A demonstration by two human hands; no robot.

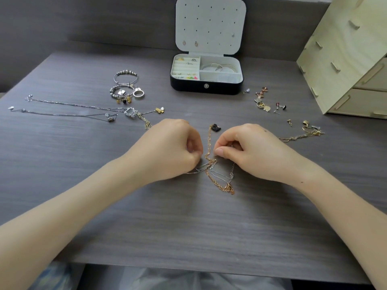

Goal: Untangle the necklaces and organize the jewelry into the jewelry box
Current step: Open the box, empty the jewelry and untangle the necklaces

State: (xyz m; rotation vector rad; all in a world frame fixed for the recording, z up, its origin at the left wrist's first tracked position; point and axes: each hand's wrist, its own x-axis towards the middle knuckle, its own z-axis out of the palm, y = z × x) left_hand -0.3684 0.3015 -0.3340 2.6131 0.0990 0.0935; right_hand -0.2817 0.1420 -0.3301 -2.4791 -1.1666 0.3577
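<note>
The tangle [215,164] lies in the middle of the worktop [188,227], between your two hands. It is a rose-gold chain [208,143] with a small black pendant [216,127] at its far end, knotted with a thinner silver chain [219,174] (the gold clasp end lies nearest the front edge). Your left hand [176,147] has its fingers [193,143] curled tight, pinching at the knot where silver strands run out beneath it. Your right hand [249,149] pinches the gold chain just beside it.

The jewelry box [207,85] stands open toward the back edge, black outside and pale inside. Its lid [209,24] is upright with a few earrings [196,43] pinned in it. Rings [189,63] sit in the left slots and bangles [217,66] in the back right compartment.
</note>
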